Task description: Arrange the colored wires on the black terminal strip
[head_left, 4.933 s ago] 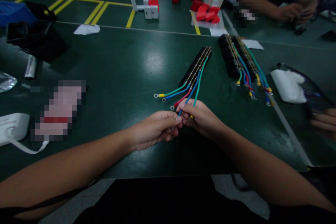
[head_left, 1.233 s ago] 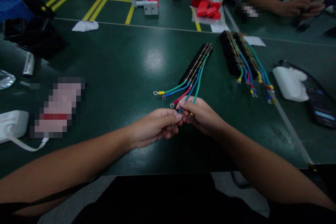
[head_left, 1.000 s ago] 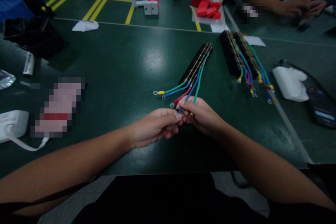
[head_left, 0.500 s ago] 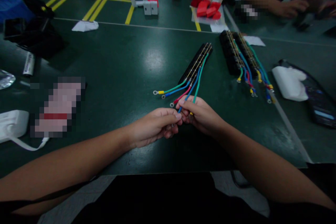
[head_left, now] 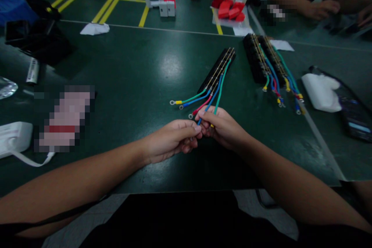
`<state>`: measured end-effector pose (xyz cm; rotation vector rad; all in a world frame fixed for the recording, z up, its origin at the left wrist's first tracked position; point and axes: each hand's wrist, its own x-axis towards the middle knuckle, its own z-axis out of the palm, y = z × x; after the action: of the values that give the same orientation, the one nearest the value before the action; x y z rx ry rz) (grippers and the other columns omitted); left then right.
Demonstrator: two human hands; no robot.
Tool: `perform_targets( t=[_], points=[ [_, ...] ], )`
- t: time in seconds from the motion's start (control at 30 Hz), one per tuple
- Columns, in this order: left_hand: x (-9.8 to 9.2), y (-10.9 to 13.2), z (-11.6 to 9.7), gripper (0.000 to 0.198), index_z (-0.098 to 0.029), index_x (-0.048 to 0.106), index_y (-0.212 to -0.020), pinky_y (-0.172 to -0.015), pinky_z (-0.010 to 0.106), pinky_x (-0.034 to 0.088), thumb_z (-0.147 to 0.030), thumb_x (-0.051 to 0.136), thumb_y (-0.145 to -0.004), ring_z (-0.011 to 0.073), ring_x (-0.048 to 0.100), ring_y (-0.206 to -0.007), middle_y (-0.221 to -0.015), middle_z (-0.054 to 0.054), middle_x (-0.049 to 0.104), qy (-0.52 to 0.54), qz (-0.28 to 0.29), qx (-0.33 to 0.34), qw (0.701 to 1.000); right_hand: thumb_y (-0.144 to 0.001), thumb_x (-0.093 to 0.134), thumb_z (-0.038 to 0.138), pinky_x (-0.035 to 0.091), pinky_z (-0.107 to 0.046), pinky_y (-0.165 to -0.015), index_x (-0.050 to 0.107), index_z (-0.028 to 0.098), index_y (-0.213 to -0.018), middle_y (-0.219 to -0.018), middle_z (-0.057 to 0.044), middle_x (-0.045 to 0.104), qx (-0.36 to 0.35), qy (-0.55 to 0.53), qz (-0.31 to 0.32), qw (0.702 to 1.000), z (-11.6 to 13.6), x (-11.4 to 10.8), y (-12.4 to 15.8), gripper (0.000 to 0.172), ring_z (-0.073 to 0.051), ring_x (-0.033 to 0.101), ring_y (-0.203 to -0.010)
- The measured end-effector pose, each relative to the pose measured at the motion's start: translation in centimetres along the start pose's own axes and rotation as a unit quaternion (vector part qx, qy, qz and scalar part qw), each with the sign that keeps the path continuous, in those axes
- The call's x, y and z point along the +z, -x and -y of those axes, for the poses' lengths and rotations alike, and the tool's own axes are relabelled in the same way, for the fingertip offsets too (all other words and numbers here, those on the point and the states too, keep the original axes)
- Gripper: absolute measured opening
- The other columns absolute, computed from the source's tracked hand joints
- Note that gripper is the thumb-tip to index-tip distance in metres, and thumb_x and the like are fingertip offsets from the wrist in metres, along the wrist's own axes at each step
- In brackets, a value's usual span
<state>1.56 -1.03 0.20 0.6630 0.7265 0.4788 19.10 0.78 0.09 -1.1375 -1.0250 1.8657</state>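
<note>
My left hand [head_left: 180,136] pinches the end of a blue wire [head_left: 214,95], and its ring terminal is mostly hidden by the fingers. Close beside it, my right hand [head_left: 222,126] grips the same wire a little higher up. A green wire [head_left: 220,89] passes behind my right fingers, its yellow sleeve peeking out below. Both wires run from a long black strip with metal bars [head_left: 213,70] lying on the green table. Three more wires fan out to the left: a green one [head_left: 192,98], a blue one [head_left: 195,100] and a red one [head_left: 202,105], each with a ring terminal.
Two similar wired black strips [head_left: 255,60] lie to the right, near a white object [head_left: 321,92] and a dark handheld device [head_left: 353,112]. A blurred phone [head_left: 65,120] is at left. Red parts [head_left: 229,9] sit at the back; a co-worker's hand [head_left: 322,9] is beyond.
My hands and the wires hold almost the same place. Across the table, the co-worker's hands have shifted slightly.
</note>
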Motion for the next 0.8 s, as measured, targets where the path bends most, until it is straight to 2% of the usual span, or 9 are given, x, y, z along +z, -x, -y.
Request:
perform_targets(
  t=[0.8],
  points=[
    [0.09, -0.02, 0.02, 0.021, -0.013, 0.061, -0.083, -0.05, 0.015, 0.038, -0.033, 0.069, -0.085, 0.0044, 0.052, -0.059, -0.075, 0.0, 0.058, 0.002, -0.01, -0.003, 1.0, -0.085, 0.064, 0.032, 0.035, -0.024, -0.047, 0.061, 0.016, -0.077, -0.053, 0.004, 0.051, -0.008, 0.006, 0.01, 1.0, -0.24, -0.22, -0.17, 0.018, -0.01, 0.049, -0.047]
  ],
)
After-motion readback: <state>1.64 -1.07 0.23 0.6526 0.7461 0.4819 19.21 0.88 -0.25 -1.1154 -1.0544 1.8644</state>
